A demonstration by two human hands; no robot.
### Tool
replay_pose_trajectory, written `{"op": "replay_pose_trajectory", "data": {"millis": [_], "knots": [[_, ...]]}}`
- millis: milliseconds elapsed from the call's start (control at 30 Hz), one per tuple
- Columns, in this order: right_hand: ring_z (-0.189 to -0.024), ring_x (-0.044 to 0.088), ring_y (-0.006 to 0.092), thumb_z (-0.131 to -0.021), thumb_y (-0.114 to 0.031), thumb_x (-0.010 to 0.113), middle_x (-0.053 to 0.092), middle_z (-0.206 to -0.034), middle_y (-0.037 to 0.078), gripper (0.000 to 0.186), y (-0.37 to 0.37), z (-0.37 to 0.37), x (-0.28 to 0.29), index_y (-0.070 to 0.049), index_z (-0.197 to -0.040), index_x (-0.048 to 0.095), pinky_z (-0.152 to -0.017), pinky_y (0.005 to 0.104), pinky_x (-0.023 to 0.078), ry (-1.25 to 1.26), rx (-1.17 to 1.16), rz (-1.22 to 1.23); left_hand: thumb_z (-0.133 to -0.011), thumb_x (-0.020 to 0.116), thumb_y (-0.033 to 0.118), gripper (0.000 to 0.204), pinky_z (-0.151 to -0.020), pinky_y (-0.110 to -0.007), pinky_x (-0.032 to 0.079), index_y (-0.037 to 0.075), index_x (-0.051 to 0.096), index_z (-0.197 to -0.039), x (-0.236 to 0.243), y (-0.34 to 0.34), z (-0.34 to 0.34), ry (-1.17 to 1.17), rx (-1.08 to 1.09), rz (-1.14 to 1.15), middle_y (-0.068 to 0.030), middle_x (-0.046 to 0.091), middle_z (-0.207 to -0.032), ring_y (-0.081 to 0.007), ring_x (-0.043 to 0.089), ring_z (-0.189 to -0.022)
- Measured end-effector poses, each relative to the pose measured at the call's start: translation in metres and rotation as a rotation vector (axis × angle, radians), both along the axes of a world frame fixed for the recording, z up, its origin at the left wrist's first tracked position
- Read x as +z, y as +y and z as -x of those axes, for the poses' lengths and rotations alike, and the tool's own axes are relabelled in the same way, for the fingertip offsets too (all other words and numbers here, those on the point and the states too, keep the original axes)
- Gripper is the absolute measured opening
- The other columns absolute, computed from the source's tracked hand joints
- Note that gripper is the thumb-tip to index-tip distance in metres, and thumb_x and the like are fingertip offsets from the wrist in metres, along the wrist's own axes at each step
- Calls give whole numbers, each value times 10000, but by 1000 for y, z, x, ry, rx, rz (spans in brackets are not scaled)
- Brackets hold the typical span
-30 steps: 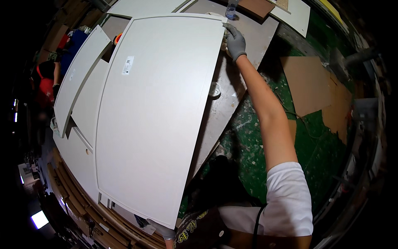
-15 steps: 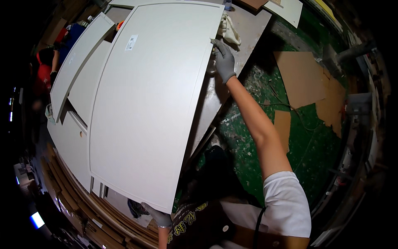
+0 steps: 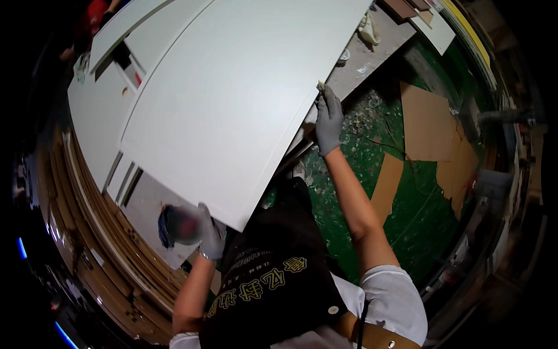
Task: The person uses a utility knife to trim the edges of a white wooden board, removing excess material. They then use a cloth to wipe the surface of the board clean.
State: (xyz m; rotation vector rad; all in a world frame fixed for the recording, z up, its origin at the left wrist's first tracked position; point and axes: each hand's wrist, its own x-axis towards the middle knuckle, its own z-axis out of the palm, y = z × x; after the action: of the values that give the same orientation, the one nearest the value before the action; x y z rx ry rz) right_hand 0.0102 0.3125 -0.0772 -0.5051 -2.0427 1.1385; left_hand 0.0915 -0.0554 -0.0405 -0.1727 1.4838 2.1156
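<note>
A large pale, flat panel (image 3: 232,104) with a groove along its border lies slanting away from me on other boards. My left hand (image 3: 213,235), in a grey glove, is at its near end beside the corner, thumb up by the edge and the other fingers mostly hidden. Along the panel's right long edge my right hand (image 3: 329,121), also gloved, closes its fingertips on the rim. Something small and pale shows at those fingertips; whether it is worn glove or a separate piece I cannot tell.
Beneath lies a worktable (image 3: 386,43) with a whitish cloth (image 3: 368,30). More pale boards (image 3: 93,104) lie left, beyond stacked brown boards (image 3: 87,215). A dark blue bundle (image 3: 167,227), partly blurred, is near my left hand. Cardboard sheets (image 3: 427,125) cover some green floor. Another person is at upper left.
My view has turned, and the panel's near end appears higher in the picture. My right hand has come nearer along the long edge, away from the whitish cloth. The left hand stays by the corner.
</note>
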Motion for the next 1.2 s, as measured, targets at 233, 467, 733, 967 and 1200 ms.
{"op": "replay_pose_trajectory", "data": {"millis": [233, 467, 733, 967, 1200], "knots": [[-967, 572, 257, -866, 59, 484, 562, -1077, 144, 430, -110, -79, 26, -62, -1271, 562, -874, 320, 478, -46, 134, -63, -953, 367, 105, 521, -1037, -385, 357, -84, 242, -1422, -3, -17, 10, 582, -298, 395, -233, 462, -1292, -326, 480, -1159], [-825, 575, 284, -776, 27, 535, 587, -882, 93, 352, -213, -155, 70, -120, -1071, 658, -713, 380, 467, -220, 545, -212, -970, 420, 524, 628, -809, -325, 545, -19, 483, -1279, 19, -35, 50, -104, -383, 253, -136, 639, -1100, -184, 653, -927], [-737, 491, 102, -932, -193, 609, 543, -817, 26, 251, -216, -166, 50, -11, -1094, 550, -663, 259, 448, -301, 274, 615, -939, 556, 415, 514, -809, -284, 521, 9, 526, -1253, -37, -137, 210, 245, 28, 392, -103, 631, -1131, -167, 630, -955], [-1051, 529, 196, -934, -161, 521, 579, -1178, 120, 408, -221, -164, 33, 91, -1252, 469, -930, 345, 420, -302, 402, 762, -832, 267, -162, 571, -1092, -391, 361, -56, 356, -1386, -47, -66, 147, 917, 228, 1080, -249, 479, -1330, -349, 476, -1230], [-473, 432, 30, -946, -343, 555, 520, -673, -45, 292, -107, -248, 66, -58, -1012, 553, -408, 191, 333, -571, 190, 822, -955, 515, 425, 526, -1045, -394, 332, 120, 430, -1374, 2, -38, -9, -227, 302, -219, -80, 491, -1342, -230, 436, -1248]]}}
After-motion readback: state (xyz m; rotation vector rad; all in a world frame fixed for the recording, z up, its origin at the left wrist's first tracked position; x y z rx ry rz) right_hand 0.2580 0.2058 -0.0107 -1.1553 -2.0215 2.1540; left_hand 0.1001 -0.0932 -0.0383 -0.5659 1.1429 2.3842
